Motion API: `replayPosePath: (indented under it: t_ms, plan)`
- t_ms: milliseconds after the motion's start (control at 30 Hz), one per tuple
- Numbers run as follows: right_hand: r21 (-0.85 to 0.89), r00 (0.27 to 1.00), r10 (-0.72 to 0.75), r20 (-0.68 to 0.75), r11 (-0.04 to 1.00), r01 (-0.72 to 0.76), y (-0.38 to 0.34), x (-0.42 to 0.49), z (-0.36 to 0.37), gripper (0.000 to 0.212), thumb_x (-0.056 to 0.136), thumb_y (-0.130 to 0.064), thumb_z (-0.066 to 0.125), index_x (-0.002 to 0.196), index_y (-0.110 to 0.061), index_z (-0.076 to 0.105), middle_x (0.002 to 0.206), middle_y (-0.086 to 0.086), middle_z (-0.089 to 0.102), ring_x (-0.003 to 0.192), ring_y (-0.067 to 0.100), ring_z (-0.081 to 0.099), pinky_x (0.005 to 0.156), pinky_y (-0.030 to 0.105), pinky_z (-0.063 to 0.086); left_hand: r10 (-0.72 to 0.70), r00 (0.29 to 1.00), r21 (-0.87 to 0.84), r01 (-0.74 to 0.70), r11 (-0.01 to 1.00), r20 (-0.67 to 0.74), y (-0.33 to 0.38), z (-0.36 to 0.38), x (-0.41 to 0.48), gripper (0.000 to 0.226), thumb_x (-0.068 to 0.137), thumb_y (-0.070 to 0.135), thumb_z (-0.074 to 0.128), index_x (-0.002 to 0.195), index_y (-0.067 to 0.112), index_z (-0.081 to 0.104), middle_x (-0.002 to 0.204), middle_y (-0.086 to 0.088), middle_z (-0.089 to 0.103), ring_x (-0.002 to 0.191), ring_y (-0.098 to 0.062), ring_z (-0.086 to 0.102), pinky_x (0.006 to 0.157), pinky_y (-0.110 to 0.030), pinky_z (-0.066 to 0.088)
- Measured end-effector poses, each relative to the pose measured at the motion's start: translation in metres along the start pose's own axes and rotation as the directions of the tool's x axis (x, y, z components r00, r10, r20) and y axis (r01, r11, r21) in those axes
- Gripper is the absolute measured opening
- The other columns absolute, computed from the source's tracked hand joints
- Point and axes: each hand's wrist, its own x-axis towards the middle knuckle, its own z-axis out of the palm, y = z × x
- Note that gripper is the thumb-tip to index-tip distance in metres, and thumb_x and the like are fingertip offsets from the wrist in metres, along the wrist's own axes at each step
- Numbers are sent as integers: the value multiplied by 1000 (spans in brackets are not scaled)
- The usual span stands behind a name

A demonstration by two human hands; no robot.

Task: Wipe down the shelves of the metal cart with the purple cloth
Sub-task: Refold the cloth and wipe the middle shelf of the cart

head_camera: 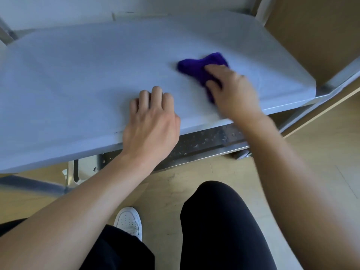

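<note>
We are wiping the top shelf (pixel 97 65) with the cloth (pixel 196 69); the cloth lies bunched at the right middle of the frame, under our right hand (pixel 231 90), whose bent fingers grip it; our left hand (pixel 152 121) rests on the front edge near the centre, fingers a little bent, holding nothing; we should press flat and sweep left in long rows; the lower shelf (pixel 204 145) looks wet too.

Your forearms (pixel 292 172) are bare, without sleeves. You wear black trousers (pixel 220 227) and a white perforated sneaker (pixel 129 221).
</note>
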Motion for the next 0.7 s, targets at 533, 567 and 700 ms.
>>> replayPosePath:
  t_ms: [533, 567, 700]
  plan:
    - [8, 999, -25, 20, 1000, 25, -2, -11, -5, 41, 94, -25, 51, 135, -30, 53, 137, -6, 56, 119, 27, 55, 94, 37, 47, 19, 999, 2, -19, 1000, -33, -1, 0, -1, 8, 85, 9, 40, 87, 7, 48, 87, -17, 48, 78, -33, 45, 65, -41, 24]
    - [-27, 999, 31, 7, 999, -31, 15, -8, -13, 41, 95, -26, 51, 135, -30, 52, 137, -4, 56, 119, 29, 55, 95, 37, 45, 8, 1000, -3, -8, 1000, -26, -1, 0, 0, 7, 84, 8, 42, 87, 7, 49, 87, -17, 48, 77, -33, 45, 65, -40, 24]
    - [-69, 984, 178, -27, 981, -180, 49, -7, -33, 40, 96, -26, 49, 137, -31, 50, 134, -1, 58, 118, 32, 53, 92, 39, 44, -2, 1000, -103, -1, 995, -20, 7, -7, 8, 21, 89, 17, 40, 95, 3, 54, 98, -17, 54, 84, -36, 52, 68, -43, 36]
